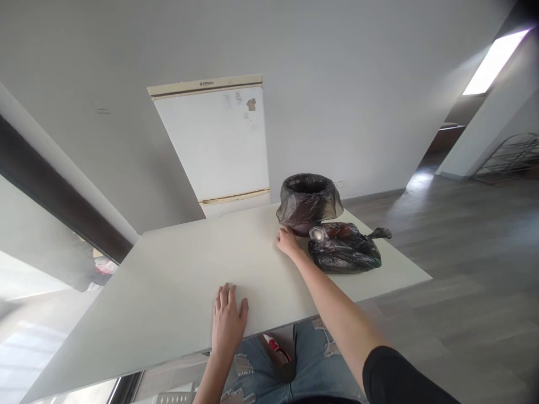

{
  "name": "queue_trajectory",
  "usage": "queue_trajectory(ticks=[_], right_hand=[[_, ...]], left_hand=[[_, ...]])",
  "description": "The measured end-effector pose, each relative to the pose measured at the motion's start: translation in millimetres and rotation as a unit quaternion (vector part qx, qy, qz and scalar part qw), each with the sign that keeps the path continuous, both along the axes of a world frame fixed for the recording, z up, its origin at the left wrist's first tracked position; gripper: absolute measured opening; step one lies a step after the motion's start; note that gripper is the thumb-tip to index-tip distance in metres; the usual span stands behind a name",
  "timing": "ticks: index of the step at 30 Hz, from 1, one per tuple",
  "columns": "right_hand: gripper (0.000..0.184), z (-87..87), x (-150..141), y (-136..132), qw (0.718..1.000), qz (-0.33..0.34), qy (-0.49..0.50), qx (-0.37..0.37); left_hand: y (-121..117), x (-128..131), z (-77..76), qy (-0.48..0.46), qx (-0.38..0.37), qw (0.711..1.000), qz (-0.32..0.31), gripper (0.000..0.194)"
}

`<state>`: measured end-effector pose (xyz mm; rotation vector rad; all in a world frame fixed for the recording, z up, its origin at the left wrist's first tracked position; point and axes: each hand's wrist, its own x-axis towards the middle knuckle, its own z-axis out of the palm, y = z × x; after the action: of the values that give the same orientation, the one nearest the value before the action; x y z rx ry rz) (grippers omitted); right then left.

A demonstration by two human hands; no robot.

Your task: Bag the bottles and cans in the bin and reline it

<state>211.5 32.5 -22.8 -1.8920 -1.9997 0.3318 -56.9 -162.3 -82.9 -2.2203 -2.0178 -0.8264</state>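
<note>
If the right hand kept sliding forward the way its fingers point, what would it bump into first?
Most likely the small bin lined with a dark bag: the right hand already reaches its base, fingers pointing at it. The tied dark bag lies just to the side.

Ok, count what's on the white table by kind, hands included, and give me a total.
Bag-lined bins: 1
Tied black bags: 1
Hands on the table: 2, left hand lying flat and right hand at the bin's base
Total: 4
</note>
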Motion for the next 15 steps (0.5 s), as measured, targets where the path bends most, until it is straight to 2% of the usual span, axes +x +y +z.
queue_trajectory(ticks=[6,8,11,13,15], right_hand=[[0.041,-14.4,-21.3,-85.8,0.997,0.074,-0.016,0.032],[0.04,-13.1,-14.2,-112.7,0.993,0.118,0.004,0.03],[0.035,-1.2,14.7,-143.4,0.981,0.153,0.117,0.029],[0.038,11.5,43.0,-158.2,0.974,0.103,0.185,0.086],[0.04,25.2,75.0,-168.9,0.963,0.008,0.192,0.187]], left_hand=[[0.5,-0.2,0.1,0.006,-0.001,1.0,0.001,0.045],[0.7,-1.2,-1.3,0.006,-0.011,1.0,0.0,0.047],[0.8,-2.2,-4.2,0.005,-0.014,1.0,0.003,0.048],[0.8,-2.2,-5.5,0.005,-0.009,1.0,0.006,0.048],[0.8,-1.9,-5.9,0.007,-0.007,1.0,0.009,0.049]])
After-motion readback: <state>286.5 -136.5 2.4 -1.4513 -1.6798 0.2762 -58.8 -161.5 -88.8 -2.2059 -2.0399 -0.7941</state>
